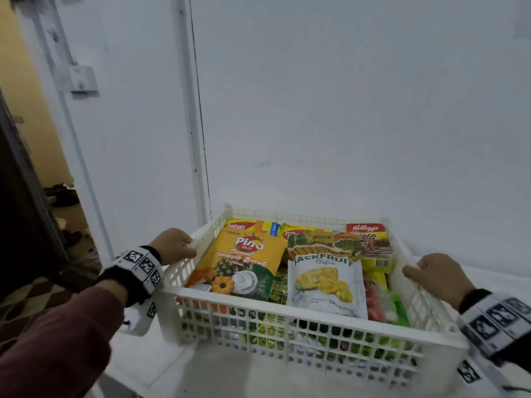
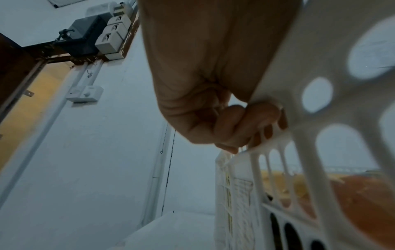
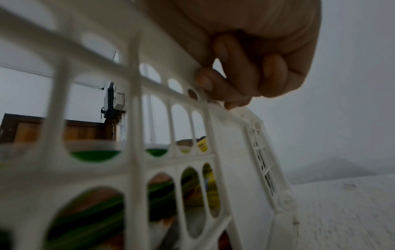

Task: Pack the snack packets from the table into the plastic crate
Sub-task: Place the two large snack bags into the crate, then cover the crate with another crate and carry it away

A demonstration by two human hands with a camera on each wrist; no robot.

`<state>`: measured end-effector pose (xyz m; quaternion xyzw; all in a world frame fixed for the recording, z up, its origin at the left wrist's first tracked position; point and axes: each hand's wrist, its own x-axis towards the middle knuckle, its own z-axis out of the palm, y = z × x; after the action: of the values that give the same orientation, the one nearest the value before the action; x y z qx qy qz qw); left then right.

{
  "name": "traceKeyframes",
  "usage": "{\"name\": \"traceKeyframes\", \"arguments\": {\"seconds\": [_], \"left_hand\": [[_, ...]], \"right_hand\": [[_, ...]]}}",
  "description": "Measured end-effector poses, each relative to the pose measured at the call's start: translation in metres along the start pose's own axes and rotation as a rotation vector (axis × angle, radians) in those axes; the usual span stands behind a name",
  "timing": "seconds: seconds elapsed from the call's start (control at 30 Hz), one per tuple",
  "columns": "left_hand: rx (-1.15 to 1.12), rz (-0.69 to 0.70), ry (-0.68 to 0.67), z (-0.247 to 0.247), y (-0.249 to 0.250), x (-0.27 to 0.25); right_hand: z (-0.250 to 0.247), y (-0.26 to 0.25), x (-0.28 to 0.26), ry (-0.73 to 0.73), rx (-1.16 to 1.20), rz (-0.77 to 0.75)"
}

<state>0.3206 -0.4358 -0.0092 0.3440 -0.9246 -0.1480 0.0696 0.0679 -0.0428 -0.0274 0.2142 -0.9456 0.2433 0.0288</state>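
A white plastic crate [image 1: 287, 307] sits on the white table, full of snack packets. On top lie a yellow pineapple biscuit packet [image 1: 241, 265], a white jackfruit chips packet [image 1: 326, 278] and a Kellogg's box [image 1: 369, 239] at the back right. My left hand [image 1: 175, 245] grips the crate's left rim [image 2: 275, 133], fingers [image 2: 245, 128] curled under it. Over on the other side, my right hand [image 1: 431, 272] grips the right rim [image 3: 192, 71] with its fingers [image 3: 241, 74] curled beneath. Green and yellow packets [image 3: 192, 189] show through the crate wall.
A white wall [image 1: 344, 110] stands right behind the crate. The white table [image 1: 201, 369] reaches to the left and front. An open doorway [image 1: 43, 168] with a dark door lies at the far left. Sockets and a conduit [image 2: 85, 94] hang on the wall.
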Motion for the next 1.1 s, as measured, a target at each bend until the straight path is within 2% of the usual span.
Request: {"name": "traceKeyframes", "arguments": {"seconds": [0.23,0.43,0.67,0.9,1.0,1.1], "left_hand": [[0.056,0.107,-0.021,-0.002,0.007,0.065],[-0.084,0.130,-0.044,0.002,-0.001,0.102],[-0.074,0.161,-0.113,0.002,-0.004,0.108],[-0.025,0.143,-0.103,0.004,-0.008,0.099],[0.034,0.153,-0.176,-0.004,-0.011,0.092],[0.015,0.128,-0.350,-0.019,-0.014,0.081]], "right_hand": [[0.009,-0.012,0.024,0.008,-0.059,0.082],[0.012,-0.020,0.030,-0.029,-0.099,0.204],[0.002,-0.038,0.028,-0.127,-0.241,0.265],[-0.007,-0.056,0.008,-0.219,-0.338,0.257],[-0.009,-0.055,-0.009,-0.238,-0.272,0.264],[-0.011,-0.045,-0.030,-0.249,-0.190,0.241]]}}
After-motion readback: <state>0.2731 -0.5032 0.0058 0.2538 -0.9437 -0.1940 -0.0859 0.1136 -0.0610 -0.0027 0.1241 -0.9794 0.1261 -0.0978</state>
